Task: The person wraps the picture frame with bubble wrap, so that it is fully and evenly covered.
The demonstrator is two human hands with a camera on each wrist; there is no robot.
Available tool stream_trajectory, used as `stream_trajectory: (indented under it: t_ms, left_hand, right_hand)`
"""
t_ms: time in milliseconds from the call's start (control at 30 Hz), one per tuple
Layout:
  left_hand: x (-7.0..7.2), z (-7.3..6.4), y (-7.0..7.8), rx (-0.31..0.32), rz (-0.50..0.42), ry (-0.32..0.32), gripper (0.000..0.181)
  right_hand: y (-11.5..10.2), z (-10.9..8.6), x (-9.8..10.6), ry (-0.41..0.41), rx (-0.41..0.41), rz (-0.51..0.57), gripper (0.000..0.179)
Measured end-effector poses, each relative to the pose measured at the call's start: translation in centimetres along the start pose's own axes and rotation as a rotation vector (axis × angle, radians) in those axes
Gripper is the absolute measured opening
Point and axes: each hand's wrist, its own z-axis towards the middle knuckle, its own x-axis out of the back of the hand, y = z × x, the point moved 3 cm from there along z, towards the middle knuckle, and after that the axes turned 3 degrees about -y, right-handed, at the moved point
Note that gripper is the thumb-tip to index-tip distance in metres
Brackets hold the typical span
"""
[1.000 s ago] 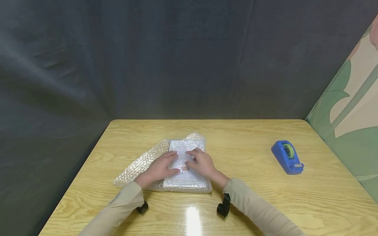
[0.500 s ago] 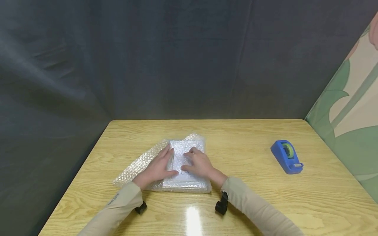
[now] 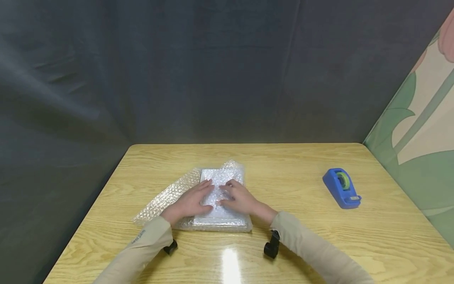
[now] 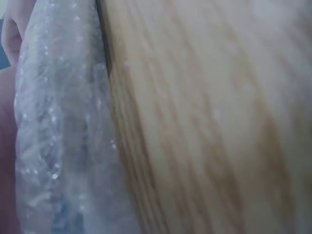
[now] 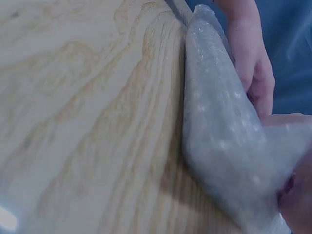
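Observation:
A flat, rectangular, frame-like object wrapped in clear bubble wrap (image 3: 220, 221) lies on the wooden table, its pale face and thin border showing through the plastic. My left hand (image 3: 189, 202) rests on its left part, fingers stretched toward the middle and thumb spread. On the right part lies my right hand (image 3: 241, 198), fingers slightly bent, thumb pointing left; its fingertips touch the plastic. A loose flap of bubble wrap (image 3: 166, 200) reaches out to the left. In the right wrist view, a wrap edge stands beside my right hand (image 5: 298, 202); its fingertips are hidden.
A blue tape dispenser (image 3: 342, 189) with a greenish-yellow roll stands on the right of the table (image 3: 291, 169). Dark cloth (image 3: 213, 71) hangs behind and to the left. A wall with a painted plant pattern (image 3: 425, 157) borders the right side.
My left hand has turned its fingers from the package's left edge inward over its face, compared with half a second ago. The right hand has hardly moved. The head view has shifted slightly.

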Motion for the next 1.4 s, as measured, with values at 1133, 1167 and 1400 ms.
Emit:
stream_trajectory:
  t_ms: [1133, 1167, 1400]
  left_hand:
    - [-0.2, 1.0, -0.6, 0.036, -0.129, 0.001, 0.074]
    - [-0.2, 1.0, -0.6, 0.041, -0.12, 0.001, 0.074]
    - [1.3, 0.1, -0.7, 0.052, -0.123, 0.062, 0.072]
  right_hand:
    - [3.0, -0.9, -0.1, -0.022, -0.164, -0.002, 0.074]
    - [3.0, -1.0, -0.1, -0.023, -0.167, -0.003, 0.074]
    - [3.0, -1.0, 0.0, -0.029, -0.177, -0.002, 0.073]
